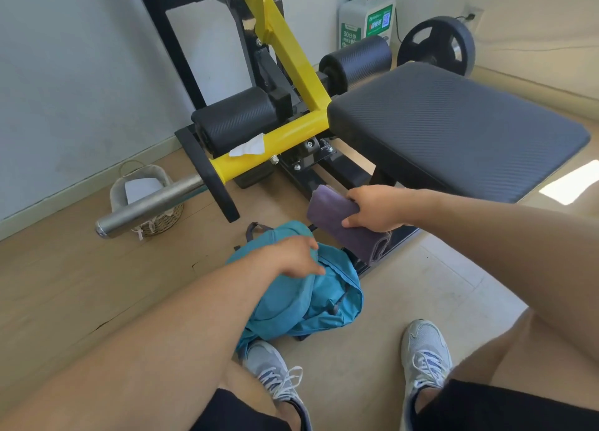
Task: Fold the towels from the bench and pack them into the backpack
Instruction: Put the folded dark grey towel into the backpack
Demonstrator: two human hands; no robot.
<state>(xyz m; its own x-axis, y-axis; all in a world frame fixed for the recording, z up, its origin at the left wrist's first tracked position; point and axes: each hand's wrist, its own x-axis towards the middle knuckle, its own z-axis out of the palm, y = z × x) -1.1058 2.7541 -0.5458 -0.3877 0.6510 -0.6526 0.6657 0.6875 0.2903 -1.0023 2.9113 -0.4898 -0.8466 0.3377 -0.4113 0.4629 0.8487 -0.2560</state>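
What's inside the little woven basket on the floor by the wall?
The woven basket holds a pale cloth liner and something white like paper. The steel bar crosses in front, hiding its lower contents.

A gym room: padded bench (453, 129), weight plate (436, 50), yellow-framed machine (291, 58).

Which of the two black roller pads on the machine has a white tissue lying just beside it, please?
The lower, nearer roller pad: the white tissue lies on the yellow frame beside it. The upper roller pad has none.
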